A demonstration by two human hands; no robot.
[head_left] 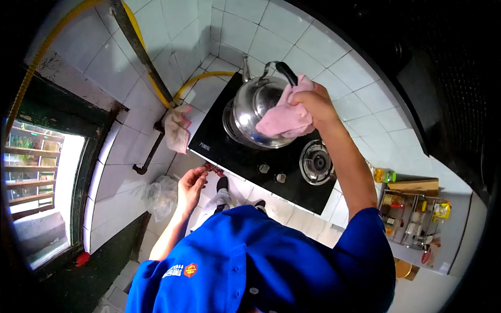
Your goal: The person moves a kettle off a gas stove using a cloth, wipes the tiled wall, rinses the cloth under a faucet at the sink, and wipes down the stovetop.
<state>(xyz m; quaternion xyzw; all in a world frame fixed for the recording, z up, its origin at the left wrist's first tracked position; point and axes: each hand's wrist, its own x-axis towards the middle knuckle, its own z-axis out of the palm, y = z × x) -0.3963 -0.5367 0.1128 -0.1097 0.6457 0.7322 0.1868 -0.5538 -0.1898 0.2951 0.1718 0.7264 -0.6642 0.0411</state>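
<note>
A shiny metal kettle stands on the left burner of a black gas stove, its spout toward the back wall. Its dark handle arches up at the top right. My right hand grips a pink cloth and presses it against the kettle's right side, just below the handle. Off the stove's front left edge, my left hand hangs with loosely bent fingers and no object visible in it. A reddish-brown item lies beyond its fingertips; I cannot make out what it is.
A pale cloth hangs on a pipe at the left wall, near a yellow hose. The second burner is at the stove's right. A rack of seasonings stands on the right counter. A plastic bag hangs low left, by the window.
</note>
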